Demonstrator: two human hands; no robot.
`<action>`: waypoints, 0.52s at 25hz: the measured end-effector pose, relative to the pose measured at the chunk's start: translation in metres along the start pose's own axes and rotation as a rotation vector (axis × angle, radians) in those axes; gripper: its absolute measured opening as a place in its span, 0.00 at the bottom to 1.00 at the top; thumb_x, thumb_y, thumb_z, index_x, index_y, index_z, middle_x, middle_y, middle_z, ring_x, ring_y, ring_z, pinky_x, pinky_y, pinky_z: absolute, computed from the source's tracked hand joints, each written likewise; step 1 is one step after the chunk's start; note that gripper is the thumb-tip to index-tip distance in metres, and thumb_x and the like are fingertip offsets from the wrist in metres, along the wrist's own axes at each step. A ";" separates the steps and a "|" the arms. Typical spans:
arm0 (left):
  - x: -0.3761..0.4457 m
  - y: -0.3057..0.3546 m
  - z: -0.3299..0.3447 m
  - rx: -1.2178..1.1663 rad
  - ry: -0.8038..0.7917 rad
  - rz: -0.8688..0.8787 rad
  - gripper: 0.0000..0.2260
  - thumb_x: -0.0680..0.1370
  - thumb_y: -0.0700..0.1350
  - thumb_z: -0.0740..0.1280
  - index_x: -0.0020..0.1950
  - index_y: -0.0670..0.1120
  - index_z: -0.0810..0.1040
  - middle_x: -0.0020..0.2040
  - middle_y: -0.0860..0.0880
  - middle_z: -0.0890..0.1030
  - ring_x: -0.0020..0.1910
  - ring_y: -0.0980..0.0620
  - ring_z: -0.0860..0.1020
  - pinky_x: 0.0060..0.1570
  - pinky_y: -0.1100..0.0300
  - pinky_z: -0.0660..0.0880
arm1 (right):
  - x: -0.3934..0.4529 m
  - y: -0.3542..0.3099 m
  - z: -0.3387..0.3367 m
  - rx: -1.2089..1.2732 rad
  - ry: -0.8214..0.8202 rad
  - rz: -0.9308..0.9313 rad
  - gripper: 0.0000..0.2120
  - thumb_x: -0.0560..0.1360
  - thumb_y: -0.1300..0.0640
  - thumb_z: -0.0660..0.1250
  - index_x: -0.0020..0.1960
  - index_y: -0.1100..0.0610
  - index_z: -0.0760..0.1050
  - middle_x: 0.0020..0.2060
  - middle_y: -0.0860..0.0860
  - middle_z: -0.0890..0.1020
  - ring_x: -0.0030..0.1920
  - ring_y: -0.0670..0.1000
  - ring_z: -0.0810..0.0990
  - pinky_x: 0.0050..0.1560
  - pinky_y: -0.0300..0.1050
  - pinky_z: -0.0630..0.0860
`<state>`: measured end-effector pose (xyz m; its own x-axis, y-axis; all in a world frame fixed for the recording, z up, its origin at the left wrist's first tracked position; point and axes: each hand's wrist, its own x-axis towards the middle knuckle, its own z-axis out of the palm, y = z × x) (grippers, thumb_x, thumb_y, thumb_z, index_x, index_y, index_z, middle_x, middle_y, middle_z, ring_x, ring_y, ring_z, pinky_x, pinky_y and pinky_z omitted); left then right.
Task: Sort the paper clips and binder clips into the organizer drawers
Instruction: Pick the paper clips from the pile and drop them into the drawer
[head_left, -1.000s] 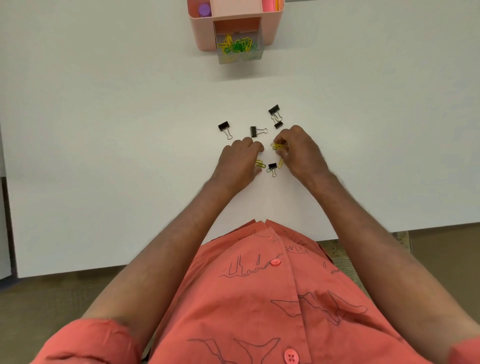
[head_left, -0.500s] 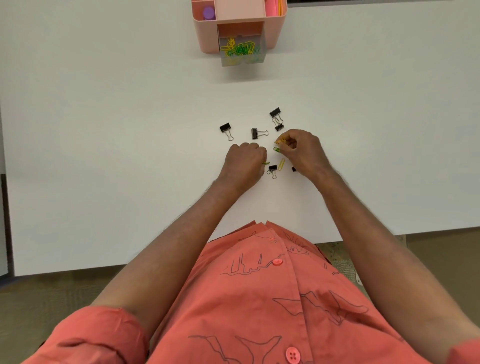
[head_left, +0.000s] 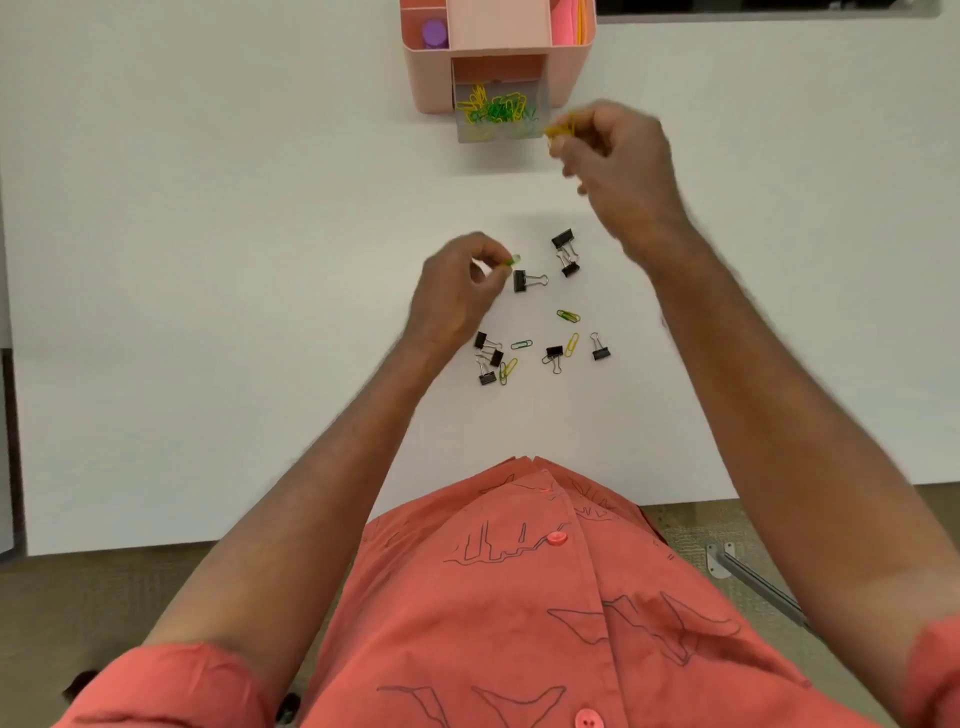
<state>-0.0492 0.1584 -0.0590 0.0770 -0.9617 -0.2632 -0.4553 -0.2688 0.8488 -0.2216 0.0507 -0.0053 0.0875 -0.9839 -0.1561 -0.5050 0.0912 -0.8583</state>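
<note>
Fingers of the right hand are pressed together on a small bunch of yellow wire paper clips, held in the air. Just to the left of these fingers is the clear plastic drawer, pulled out from the pink plastic desk organizer; a pile of yellow and green paper clips lies inside the drawer. The hand is blurred, so I cannot tell how many clips it holds.

The left hand is raised above the white counter. Its fingers pinch one green paper clip, whose end sticks out to the right of the fingertips. Just beside these fingers, to the right and a little lower, lies a black binder clip with silver wire handles. Further right, two more black binder clips lie touching each other.

Below the left fingers, near the wrist, three black binder clips lie close together, with a yellow and green pair of paper clips beside them. To the right of these are a single green paper clip, a black binder clip lying over a clip, a yellow paper clip, another green paper clip and one separate black binder clip.

In the top compartments of the organizer there are a purple round object and pink and orange sheets.
</note>
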 end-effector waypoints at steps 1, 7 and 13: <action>0.009 0.005 -0.008 -0.033 0.057 0.000 0.02 0.76 0.43 0.72 0.47 0.50 0.82 0.47 0.56 0.84 0.36 0.58 0.76 0.42 0.62 0.76 | 0.017 -0.008 0.005 -0.134 0.016 -0.076 0.08 0.78 0.56 0.68 0.54 0.52 0.83 0.42 0.45 0.84 0.39 0.38 0.78 0.44 0.33 0.76; 0.069 0.032 -0.047 0.041 0.230 0.065 0.03 0.76 0.46 0.70 0.48 0.52 0.81 0.47 0.58 0.83 0.32 0.61 0.74 0.41 0.64 0.75 | 0.073 -0.018 0.040 -0.602 -0.033 -0.260 0.13 0.81 0.55 0.61 0.60 0.50 0.82 0.55 0.47 0.85 0.54 0.48 0.82 0.54 0.49 0.80; 0.127 0.051 -0.047 0.348 0.244 0.122 0.06 0.77 0.49 0.68 0.53 0.54 0.81 0.49 0.59 0.83 0.48 0.60 0.80 0.44 0.63 0.75 | 0.054 0.000 0.032 -0.377 0.151 -0.235 0.13 0.77 0.59 0.59 0.52 0.50 0.82 0.49 0.43 0.84 0.51 0.47 0.81 0.51 0.42 0.78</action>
<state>-0.0205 0.0198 -0.0277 0.1926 -0.9811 -0.0193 -0.7426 -0.1586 0.6507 -0.1897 0.0026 -0.0291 0.1255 -0.9850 0.1182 -0.7653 -0.1720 -0.6203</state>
